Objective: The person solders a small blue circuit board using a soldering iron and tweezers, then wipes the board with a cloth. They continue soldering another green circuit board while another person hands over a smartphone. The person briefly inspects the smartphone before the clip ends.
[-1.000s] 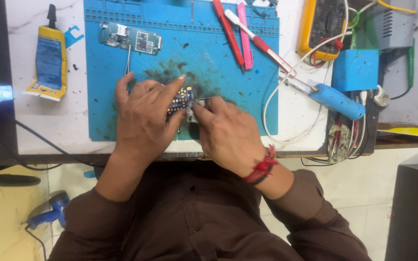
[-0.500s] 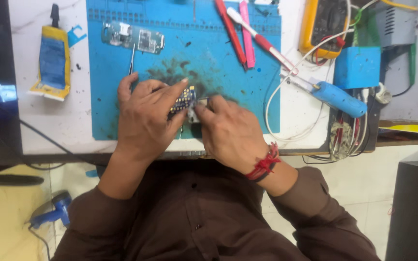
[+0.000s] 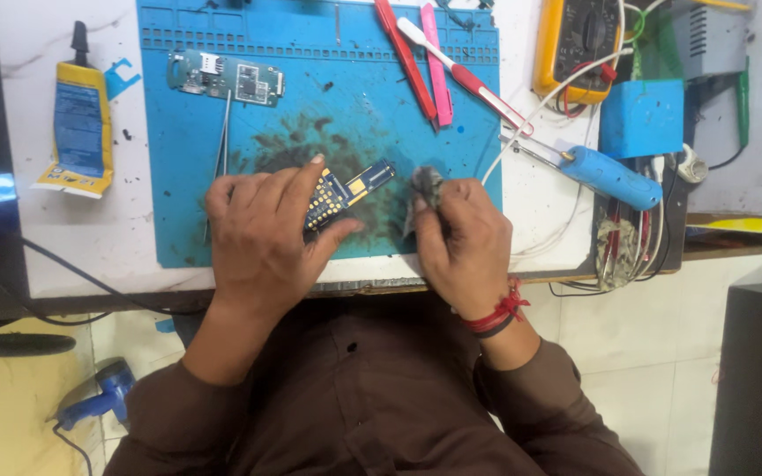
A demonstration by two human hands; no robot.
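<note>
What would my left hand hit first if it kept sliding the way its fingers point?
The left hand points up and right across the small blue keypad circuit board it holds. Beyond that lies bare blue work mat; the red-handled tool looks first, roughly.

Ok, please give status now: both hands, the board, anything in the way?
Left hand holds small circuit board on blue mat. Right hand pinches grey wad beside it. Tweezers lie nearby.

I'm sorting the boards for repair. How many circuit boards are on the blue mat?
2. One green circuit board lies at the blue mat's upper left corner. The other, a blue keypad board, is under the left hand near the middle. More may be hidden beneath the hands.
</note>
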